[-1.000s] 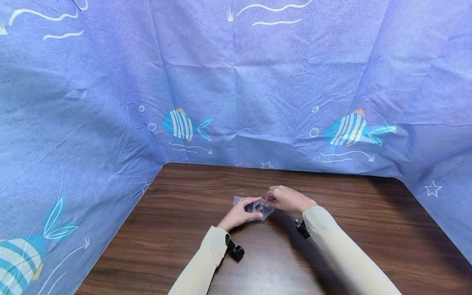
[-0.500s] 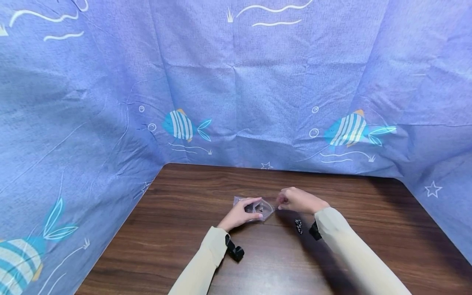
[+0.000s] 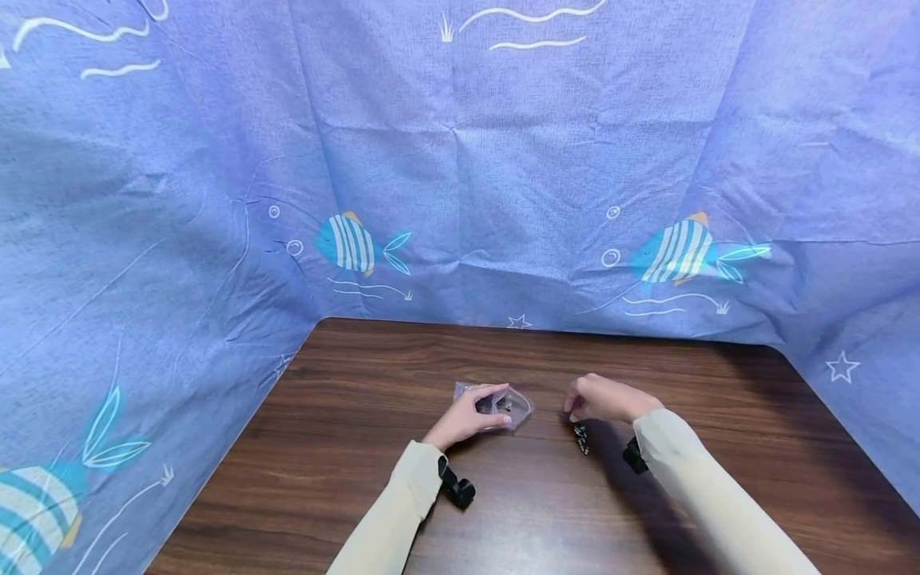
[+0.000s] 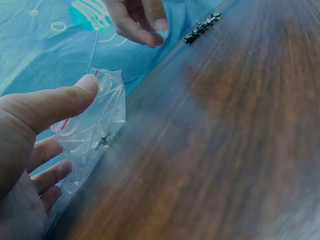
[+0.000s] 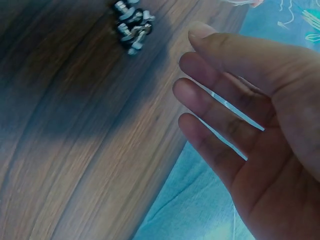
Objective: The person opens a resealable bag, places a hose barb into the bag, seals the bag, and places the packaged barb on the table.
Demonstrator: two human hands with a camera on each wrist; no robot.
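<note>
My left hand (image 3: 460, 419) holds a clear zip bag (image 3: 521, 407) spread at its mouth, thumb on one side and fingers on the other. In the left wrist view a red line runs along the bag's mouth, and a small dark piece (image 4: 103, 141) shows inside. My right hand (image 3: 607, 398) is just beyond a little pile of black and silver screws (image 3: 581, 440) on the table. In the right wrist view its fingers (image 5: 215, 102) are loosely bent with nothing between them, and the same screws (image 5: 134, 25) lie off the fingertips.
The dark wood-grain table (image 3: 503, 511) spreads under both arms. Behind it and at both sides hangs a blue cloth (image 3: 517, 160) printed with fish. A black wrist strap with a camera (image 3: 458, 487) sits on the left forearm.
My right hand has moved away from the bag's mouth, rightward and slightly toward me, to the pile of screws. The left hand and the bag have stayed put.
</note>
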